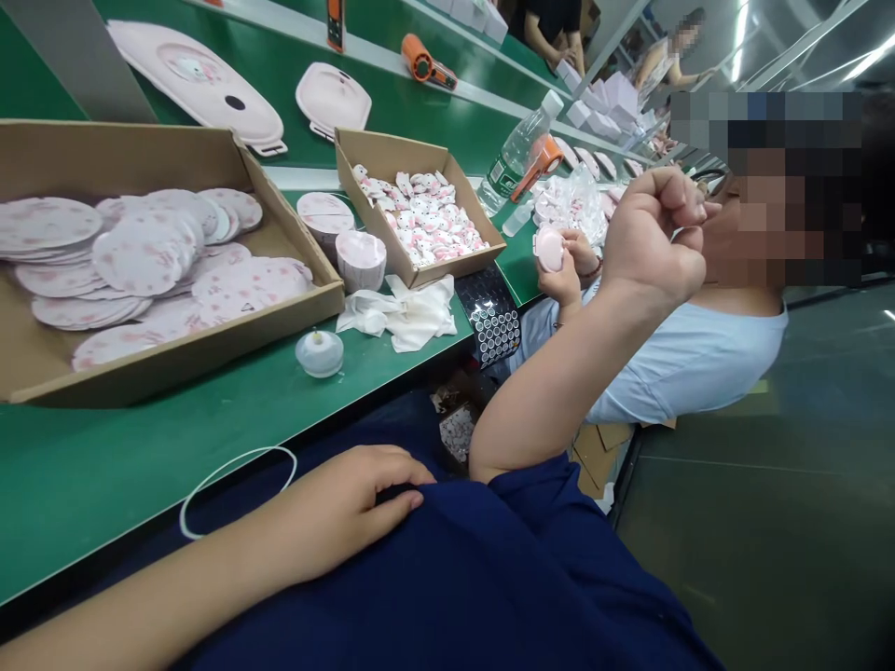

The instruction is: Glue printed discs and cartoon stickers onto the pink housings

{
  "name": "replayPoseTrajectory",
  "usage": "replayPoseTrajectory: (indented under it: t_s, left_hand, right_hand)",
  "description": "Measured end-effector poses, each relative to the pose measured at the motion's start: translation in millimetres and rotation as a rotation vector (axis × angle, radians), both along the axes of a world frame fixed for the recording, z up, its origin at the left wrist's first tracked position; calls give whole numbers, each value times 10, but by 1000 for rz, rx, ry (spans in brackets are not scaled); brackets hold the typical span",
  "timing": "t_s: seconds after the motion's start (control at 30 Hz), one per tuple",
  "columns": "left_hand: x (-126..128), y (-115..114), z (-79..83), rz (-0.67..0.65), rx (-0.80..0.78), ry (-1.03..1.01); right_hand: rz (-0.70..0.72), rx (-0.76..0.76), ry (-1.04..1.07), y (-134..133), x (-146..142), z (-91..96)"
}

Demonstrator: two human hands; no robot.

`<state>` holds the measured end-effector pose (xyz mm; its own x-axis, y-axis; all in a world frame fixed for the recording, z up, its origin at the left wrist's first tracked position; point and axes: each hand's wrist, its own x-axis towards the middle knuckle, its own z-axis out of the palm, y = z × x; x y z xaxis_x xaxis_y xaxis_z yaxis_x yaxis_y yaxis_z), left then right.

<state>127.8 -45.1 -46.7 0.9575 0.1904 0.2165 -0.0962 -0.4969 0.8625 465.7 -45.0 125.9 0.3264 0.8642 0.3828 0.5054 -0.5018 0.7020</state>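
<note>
My left hand (370,494) rests on the dark blue cloth over my lap, fingers laid out and holding nothing. My right hand (654,233) is raised at the right with its fingers curled in; no object shows in it. My bent right forearm passes in front of a co-worker in a light blue shirt. On the green table beside me stands a cardboard tray (286,349) of round, pink-patterned pieces (136,256). A smaller cardboard box (458,266) holds many small white and pink cartoon-shaped pieces (433,219).
A clear dispenser (320,353) and crumpled white tissue (406,312) lie near the table edge. Farther off are round stacks (360,261), pale pink lids (334,101), a plastic bottle (517,154) and an orange tool (426,63). The co-worker's hands hold a pink compact-like case (549,249).
</note>
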Motion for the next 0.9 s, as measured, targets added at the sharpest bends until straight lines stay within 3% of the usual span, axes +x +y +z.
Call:
replayPoseTrajectory:
  t_s: [0.13, 0.3, 0.37, 0.47, 0.67, 0.73, 0.8, 0.9]
  left_hand:
    - [21, 14, -61, 54, 58, 36]
    - [45, 54, -120, 155, 66, -22]
    - [47, 54, -115, 130, 75, -60]
    - [40, 37, -41, 129, 110, -116]
    - [91, 18, 340, 196, 288, -210]
    - [128, 14, 419, 249, 378, -215]
    - [151, 5, 436, 283, 441, -193]
    - [151, -20, 387, 279, 472, -175]
  right_hand:
    - [59, 110, 71, -19, 95, -95]
    - [298, 287, 171, -37, 176, -204]
    - [286, 230, 58, -10, 107, -238]
    - [111, -98, -359, 84, -173, -285]
    - [-455, -1141, -1493, 293, -995, -322]
    - [-611, -1397, -1784, 328, -1176, -320]
    - [-723, -1510, -1935, 346, -1282, -315]
    - [-796, -1495, -1988, 350, -1350, -300]
